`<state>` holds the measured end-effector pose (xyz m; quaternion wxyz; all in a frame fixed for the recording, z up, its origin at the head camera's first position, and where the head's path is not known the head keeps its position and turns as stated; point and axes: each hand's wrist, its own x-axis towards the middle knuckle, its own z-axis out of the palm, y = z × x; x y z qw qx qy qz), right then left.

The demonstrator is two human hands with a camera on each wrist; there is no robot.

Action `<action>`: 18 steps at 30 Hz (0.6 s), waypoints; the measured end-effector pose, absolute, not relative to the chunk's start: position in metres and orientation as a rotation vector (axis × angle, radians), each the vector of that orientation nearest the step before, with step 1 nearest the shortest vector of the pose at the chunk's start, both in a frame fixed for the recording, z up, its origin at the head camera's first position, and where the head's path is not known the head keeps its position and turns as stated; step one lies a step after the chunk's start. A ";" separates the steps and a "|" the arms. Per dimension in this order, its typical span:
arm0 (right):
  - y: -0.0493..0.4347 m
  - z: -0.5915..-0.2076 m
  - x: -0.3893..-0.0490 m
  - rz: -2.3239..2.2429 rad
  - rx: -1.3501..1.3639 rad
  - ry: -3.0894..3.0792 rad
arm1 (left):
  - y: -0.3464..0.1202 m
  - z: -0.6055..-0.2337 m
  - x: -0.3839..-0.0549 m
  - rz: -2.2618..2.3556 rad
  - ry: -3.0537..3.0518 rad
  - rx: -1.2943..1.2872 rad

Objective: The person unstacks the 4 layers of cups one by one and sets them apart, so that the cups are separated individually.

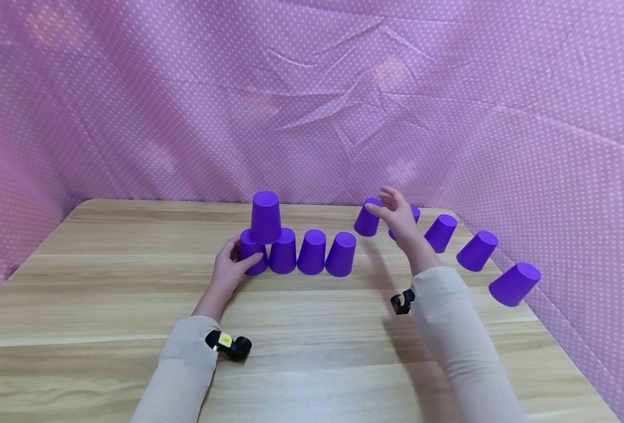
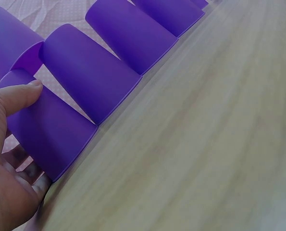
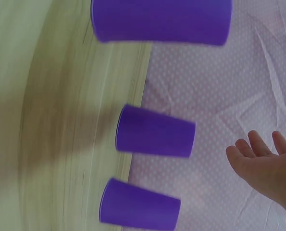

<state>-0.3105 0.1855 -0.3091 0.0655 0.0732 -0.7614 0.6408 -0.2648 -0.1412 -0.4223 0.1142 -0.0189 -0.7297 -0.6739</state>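
Note:
A row of upside-down purple cups (image 1: 312, 252) stands on the table, touching or nearly touching side by side. My left hand (image 1: 227, 271) holds the leftmost cup (image 2: 51, 132), thumb across its near side and fingers behind it. One more cup (image 1: 266, 217) sits upside down on top, bridging the two leftmost cups. My right hand (image 1: 399, 220) is raised over the back right, fingers extended, holding nothing. From the head it overlaps a cup (image 1: 366, 222) and partly hides another, but the right wrist view shows the hand apart from the cups (image 3: 155, 132).
Several separate upside-down cups (image 1: 477, 251) line the right side of the wooden table (image 1: 106, 282). Pink dotted cloth (image 1: 312, 117) hangs behind the table and along its sides. Each sleeve carries a small black wrist camera (image 1: 232, 346).

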 end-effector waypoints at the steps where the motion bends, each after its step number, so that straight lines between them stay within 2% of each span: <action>1: 0.182 -0.309 -0.310 1.928 0.227 -2.313 | -0.141 -0.422 -0.265 -1.976 -2.139 -0.054; 18: 0.119 -0.318 -0.301 1.922 0.510 -2.444 | -0.140 -0.422 -0.264 -1.969 -2.143 -0.054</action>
